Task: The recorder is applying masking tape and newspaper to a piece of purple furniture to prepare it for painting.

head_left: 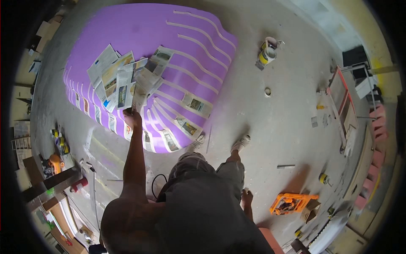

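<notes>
Where the thing lies: as the left hand [132,119] reaches forward at the end of a straight arm, it meets a strip of newspaper [138,95] on the near part of the purple panel [139,29]; the strip runs directly away from the hand, toward the panel's far edge.
Long axis: the strip's length points away from the person, roughly in line with the outstretched forearm.
Nearer hand: the left one is on the strip; the right hand [246,198] hangs low beside the person's leg, well apart from the panel.
Left fingers: closed around the near end of the strip, as far as the small view lets one judge; the fingertips themselves are hidden under the back of the hand.
Right fingers: they hold nothing that shows; whether they are curled or slack cannot be told at this size.
Around the strip: a loose cluster of newspaper sheets [111,70] lies just beside it toward the panel's left edge, some overlapping; pale tape bands [198,42] cross the panel's right half, several with small newspaper pieces [195,104] on them.
Carrier: the panel rests on the concrete floor [287,122], its near edge just ahead of the person's shoes [240,143].
Farther off: paint cans [267,51] stand on the floor beyond the panel's right edge; an orange tool [292,203] lies near the right hand.
</notes>
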### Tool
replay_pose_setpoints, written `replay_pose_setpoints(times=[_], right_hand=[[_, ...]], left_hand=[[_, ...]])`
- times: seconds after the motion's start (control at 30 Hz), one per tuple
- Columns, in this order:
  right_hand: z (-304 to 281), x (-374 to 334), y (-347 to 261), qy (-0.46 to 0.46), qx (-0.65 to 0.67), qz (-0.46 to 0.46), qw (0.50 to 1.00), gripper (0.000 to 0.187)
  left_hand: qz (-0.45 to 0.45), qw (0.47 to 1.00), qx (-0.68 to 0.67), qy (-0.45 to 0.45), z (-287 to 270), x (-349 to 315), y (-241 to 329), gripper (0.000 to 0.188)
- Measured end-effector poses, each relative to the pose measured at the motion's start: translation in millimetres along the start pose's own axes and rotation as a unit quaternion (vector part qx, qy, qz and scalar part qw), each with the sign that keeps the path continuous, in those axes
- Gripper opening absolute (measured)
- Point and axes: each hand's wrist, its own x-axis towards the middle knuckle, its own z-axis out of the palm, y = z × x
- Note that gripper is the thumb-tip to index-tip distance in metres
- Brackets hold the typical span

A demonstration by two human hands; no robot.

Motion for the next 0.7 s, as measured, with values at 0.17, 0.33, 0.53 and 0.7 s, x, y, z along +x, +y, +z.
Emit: replay_pose_setpoints(times=[0.17, 0.33, 0.53, 0.7], right_hand=[[-24, 147, -109, -0.071, 0.162, -0.017, 0.984, 0.019], [-33, 251, -255, -0.161, 0.081, -0.038, 0.983, 0.021], [-3, 312, -440, -0.456, 0.183, -0.024, 0.871, 0.019], [104, 310, -533, -0.695, 0.179, -0.039, 0.696, 0.036]], left_hand=[[0.120, 0.988, -0.094, -0.021, -91, -44, 193, 0.022], [0.207, 0.978, -0.033, 0.016, -146, -91, 334, 0.023], [0.107, 0.970, -0.195, 0.096, -202, -131, 427, 0.013], [-0.008, 0.980, -0.187, 0.073, -184, -131, 443, 0.021]])
